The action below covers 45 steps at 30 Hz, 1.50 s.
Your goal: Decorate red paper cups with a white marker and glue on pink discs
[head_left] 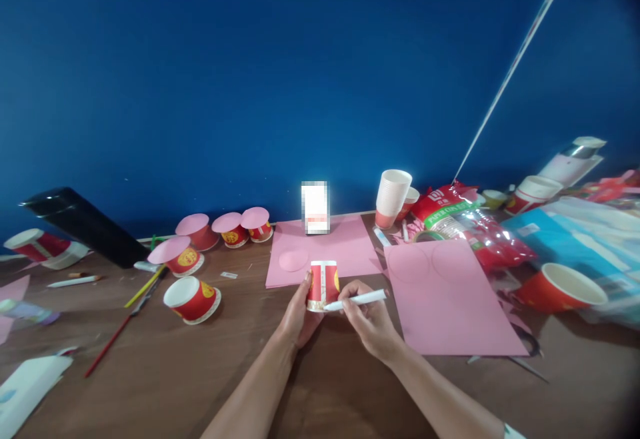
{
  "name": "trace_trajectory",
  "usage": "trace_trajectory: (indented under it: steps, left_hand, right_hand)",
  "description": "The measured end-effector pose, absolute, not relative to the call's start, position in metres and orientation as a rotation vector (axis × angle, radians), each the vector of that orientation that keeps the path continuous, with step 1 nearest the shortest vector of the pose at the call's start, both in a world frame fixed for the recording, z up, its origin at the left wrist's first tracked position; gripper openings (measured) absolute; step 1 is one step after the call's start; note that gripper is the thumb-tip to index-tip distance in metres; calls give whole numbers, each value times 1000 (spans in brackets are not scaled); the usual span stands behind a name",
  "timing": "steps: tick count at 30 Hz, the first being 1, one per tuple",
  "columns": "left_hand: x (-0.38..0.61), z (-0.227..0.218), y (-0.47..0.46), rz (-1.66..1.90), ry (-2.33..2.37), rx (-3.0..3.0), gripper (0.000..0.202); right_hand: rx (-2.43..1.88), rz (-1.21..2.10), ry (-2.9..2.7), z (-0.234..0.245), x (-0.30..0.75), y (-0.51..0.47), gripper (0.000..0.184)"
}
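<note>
My left hand (pixel 299 316) is closed around a small red paper cup (pixel 323 284), held upside down above the brown table (pixel 165 386). My right hand (pixel 367 316) grips a white pen-like stick (pixel 356 300) whose tip touches the cup's lower rim. A pink paper sheet (pixel 325 249) with a cut pink disc (pixel 293 260) lies just behind the cup. A second pink sheet (pixel 450 299) lies to the right of my right hand.
Several red cups capped with pink discs (pixel 227 229) stand at the back left, and one open cup (pixel 193 299) lies tilted nearby. Stacked white cups (pixel 393 198), a red packet (pixel 450 209), another red cup (pixel 560 287), pencils (pixel 145 287) and a black object (pixel 85 224) crowd the table before a blue wall.
</note>
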<state>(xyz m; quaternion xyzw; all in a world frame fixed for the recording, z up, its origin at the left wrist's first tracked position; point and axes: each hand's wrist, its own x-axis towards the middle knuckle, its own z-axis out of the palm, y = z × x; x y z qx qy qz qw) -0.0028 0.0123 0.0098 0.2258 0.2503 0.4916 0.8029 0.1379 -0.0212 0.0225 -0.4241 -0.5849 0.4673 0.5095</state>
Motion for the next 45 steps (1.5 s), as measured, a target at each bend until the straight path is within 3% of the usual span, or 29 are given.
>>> trace_trajectory:
  steps: [20, 45]
  left_hand:
    - [-1, 11, 13, 1060, 549, 490, 41]
    - [-2, 6, 14, 1090, 631, 465, 31]
  right_hand:
    - [-1010, 1169, -1355, 21, 138, -20, 20]
    - [-1137, 877, -1489, 26, 140, -23, 14]
